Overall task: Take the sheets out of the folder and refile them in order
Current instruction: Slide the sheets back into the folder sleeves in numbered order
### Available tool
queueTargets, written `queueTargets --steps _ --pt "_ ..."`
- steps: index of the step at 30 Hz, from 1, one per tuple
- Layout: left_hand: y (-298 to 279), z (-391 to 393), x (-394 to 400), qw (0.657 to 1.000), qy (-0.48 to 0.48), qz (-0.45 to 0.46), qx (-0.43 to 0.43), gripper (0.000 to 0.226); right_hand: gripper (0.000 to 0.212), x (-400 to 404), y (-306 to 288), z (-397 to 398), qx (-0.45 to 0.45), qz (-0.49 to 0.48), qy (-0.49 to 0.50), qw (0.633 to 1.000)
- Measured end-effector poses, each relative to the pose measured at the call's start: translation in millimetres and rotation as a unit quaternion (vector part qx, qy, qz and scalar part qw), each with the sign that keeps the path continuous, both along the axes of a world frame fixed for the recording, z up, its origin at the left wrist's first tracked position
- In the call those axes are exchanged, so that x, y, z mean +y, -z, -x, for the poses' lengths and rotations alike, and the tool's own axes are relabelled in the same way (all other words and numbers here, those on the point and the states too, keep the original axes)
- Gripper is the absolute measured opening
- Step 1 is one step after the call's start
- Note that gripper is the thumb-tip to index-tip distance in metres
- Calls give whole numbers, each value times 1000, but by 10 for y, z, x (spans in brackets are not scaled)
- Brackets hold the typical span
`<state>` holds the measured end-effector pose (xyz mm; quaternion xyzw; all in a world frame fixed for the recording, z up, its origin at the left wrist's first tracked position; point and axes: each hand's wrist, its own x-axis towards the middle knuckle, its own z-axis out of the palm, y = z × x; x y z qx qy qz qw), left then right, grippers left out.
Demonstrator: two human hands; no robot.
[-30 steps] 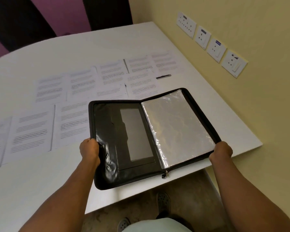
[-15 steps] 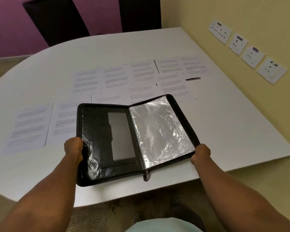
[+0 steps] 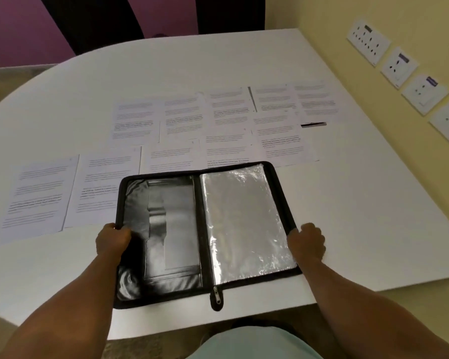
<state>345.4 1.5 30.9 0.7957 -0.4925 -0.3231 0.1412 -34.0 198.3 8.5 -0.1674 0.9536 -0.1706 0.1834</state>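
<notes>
A black zip folder (image 3: 171,229) lies open near the front edge of the white table (image 3: 347,203). Its right half shows clear plastic sleeves (image 3: 246,224) with no sheet visible in the top one. My left hand (image 3: 112,240) grips the folder's left edge. My right hand (image 3: 307,240) grips its right edge. Several printed sheets (image 3: 228,112) lie spread in rows on the table beyond the folder; the folder's far edge overlaps the nearest ones. Two more sheets (image 3: 70,193) lie to its left.
A dark pen (image 3: 313,124) lies on the sheets at the far right. Wall sockets (image 3: 399,66) line the yellow wall on the right. Dark chairs (image 3: 101,19) stand behind the table against a purple wall.
The open folder has come down and forward from its raised, tilted hold and now sits flat on the table. Both hands keep their grip on its edges. The camera has shifted left.
</notes>
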Motion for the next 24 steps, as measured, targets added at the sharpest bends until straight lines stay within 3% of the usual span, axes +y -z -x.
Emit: queueTargets --steps 5,10,18,24 --pt "61 221 -64 996 81 2 -41 43 27 -393 129 -4 128 99 -233 959" --pt "47 494 -112 983 161 48 -76 41 25 -914 148 -120 90 192 -322 923" --pt "-122 607 -699 972 196 102 -82 41 45 -2038 -52 -568 12 166 -445 880" --pt "-146 446 -1456 975 185 112 -44 47 54 -2912 -166 -984 -75 156 -455 873"
